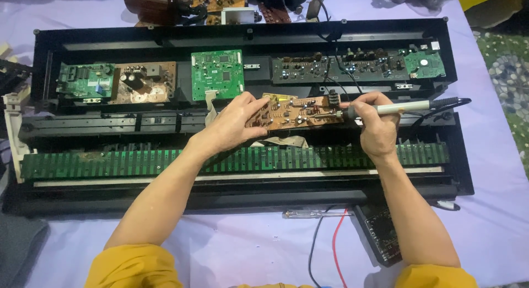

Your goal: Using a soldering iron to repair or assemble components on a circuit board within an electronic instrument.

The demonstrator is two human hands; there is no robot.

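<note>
The soldering iron (394, 108) lies horizontal, tip pointing left onto the brown circuit board (292, 112), pinched by the right hand (377, 125); the left hand (234, 122) clamps the board's left end.

One head-worn camera looks steeply down from above the person's forearms, facing forward across the table (248, 249). It sits fairly near, taking in the opened keyboard (242, 45) nearly edge to edge, upright in frame.

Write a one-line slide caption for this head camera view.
Left hand holds a brown circuit board over an opened electronic keyboard, while the right hand touches a soldering iron to it.
</note>
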